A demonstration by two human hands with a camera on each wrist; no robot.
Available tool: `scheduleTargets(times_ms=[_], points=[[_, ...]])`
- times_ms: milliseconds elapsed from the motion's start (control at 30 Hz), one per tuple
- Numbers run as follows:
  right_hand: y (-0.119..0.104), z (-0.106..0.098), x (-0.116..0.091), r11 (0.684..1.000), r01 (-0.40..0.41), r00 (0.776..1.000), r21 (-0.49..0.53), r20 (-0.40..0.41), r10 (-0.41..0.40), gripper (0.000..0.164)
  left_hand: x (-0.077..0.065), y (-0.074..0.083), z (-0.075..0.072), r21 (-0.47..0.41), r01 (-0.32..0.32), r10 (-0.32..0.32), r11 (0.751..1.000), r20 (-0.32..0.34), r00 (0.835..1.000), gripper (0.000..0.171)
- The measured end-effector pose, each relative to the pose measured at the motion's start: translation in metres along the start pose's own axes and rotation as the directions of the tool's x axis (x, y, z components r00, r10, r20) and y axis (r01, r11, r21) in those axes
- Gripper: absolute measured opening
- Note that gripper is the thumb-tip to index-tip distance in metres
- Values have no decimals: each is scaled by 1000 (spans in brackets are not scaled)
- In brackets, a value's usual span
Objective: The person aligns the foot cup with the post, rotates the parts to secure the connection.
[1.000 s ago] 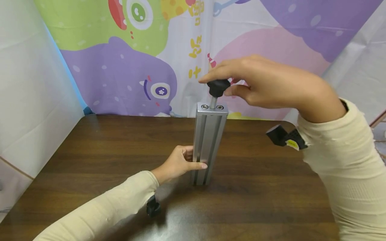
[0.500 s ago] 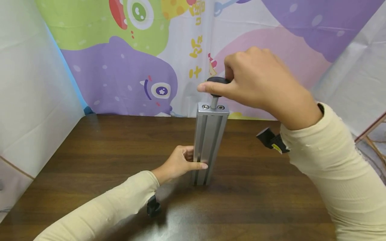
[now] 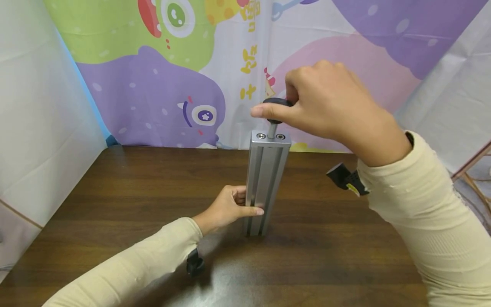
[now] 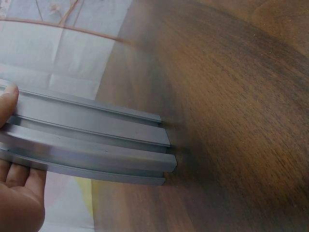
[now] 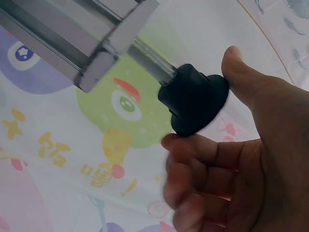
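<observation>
An aluminium profile (image 3: 267, 175) with long grooves stands upright on the wooden table. My left hand (image 3: 224, 209) grips its lower part, thumb across the near face and fingers round the far side. In the left wrist view, the bottom end of the profile (image 4: 106, 130) meets the tabletop. A metal end plate (image 3: 270, 137) with two socket screws caps the top. From its middle rises a threaded rod (image 5: 153, 60) carrying a black knob (image 5: 195, 99). My right hand (image 3: 326, 100) holds this knob between thumb and curled fingers; in the head view it partly hides it.
The brown wooden table (image 3: 153, 179) spreads around the profile. Behind it hangs a cloth printed with cartoon figures (image 3: 168, 94), with a white sheet (image 3: 34, 106) at the left. Black wrist mounts (image 3: 195, 262) sit on both sleeves.
My right hand has turned round the knob: fingers that reached across its top a second ago are now curled behind it, with the thumb in front. The left hand and profile stay put.
</observation>
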State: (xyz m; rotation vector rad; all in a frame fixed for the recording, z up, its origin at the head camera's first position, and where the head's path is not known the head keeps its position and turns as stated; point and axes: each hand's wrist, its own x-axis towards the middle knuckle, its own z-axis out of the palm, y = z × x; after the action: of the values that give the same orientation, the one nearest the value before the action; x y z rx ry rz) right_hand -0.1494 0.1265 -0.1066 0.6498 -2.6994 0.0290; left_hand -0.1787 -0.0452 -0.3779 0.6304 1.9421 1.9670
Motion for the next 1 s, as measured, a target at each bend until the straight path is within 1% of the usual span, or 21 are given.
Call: scheduleTargets(times_ms=[33,100,167,200,267,333,367,400,433,467,533,633,667,733,800,833,900,967,1000], points=[[2,-1,0,1000,18,1000,20,19,-18,61,0,0,0,-1,0,0,1000,-1,1000,38],[8,-3,-1,993,86,993,75,70,-91,55,0,0,0,-1,-1,1,1000,0,1000,39],[15,-5,-1,975,183,972,126,127,-199,48,0,1,0,0,1,-1,1000,-1,1000,39],[19,-5,-1,958,240,954,154,147,-262,46,0,1,0,1,3,-3,1000,-3,1000,39],[26,-4,1,909,364,905,205,153,-397,47,-1,1,0,1,8,-8,1000,-8,1000,38],[31,-3,3,857,459,858,233,134,-496,51,-1,1,0,1,8,-8,1000,-10,1000,38],[32,-2,4,835,492,840,245,119,-530,52,-1,1,0,2,4,-4,1000,-8,1000,38],[33,-1,5,819,518,825,249,107,-554,52,-1,1,0,0,2,-2,1000,-8,1000,38],[33,0,5,808,533,817,252,97,-569,51,-1,1,0,-1,0,0,1000,-7,1000,38],[33,0,6,804,538,814,252,93,-574,51,-1,0,0,-3,-2,2,1000,-6,1000,38],[33,0,6,807,537,817,247,88,-570,47,-2,0,0,-4,-6,6,1000,-5,1000,38],[30,-1,7,828,511,836,229,90,-541,40,-2,1,1,-4,-7,7,1000,-5,1000,38],[29,-1,7,839,499,846,217,89,-526,36,-1,1,1,-4,-6,6,1000,-4,1000,38],[26,-2,8,868,459,873,189,87,-480,29,-1,1,1,-6,-1,1,1000,-4,1000,38],[20,-2,7,906,394,909,151,78,-409,25,-1,1,1,-3,0,0,1000,-3,1000,39],[16,-3,7,927,352,929,128,71,-362,26,-1,1,1,-2,0,0,1000,-1,1000,39],[8,-3,6,965,255,964,66,53,-259,36,-1,1,0,-1,3,-3,1000,-1,1000,39],[-1,-3,6,989,145,989,0,34,-145,50,-1,1,0,-1,3,-3,1000,0,1000,39],[-4,-3,6,995,96,995,-35,21,-95,57,-1,1,0,-3,3,-3,1000,1,1000,39]])
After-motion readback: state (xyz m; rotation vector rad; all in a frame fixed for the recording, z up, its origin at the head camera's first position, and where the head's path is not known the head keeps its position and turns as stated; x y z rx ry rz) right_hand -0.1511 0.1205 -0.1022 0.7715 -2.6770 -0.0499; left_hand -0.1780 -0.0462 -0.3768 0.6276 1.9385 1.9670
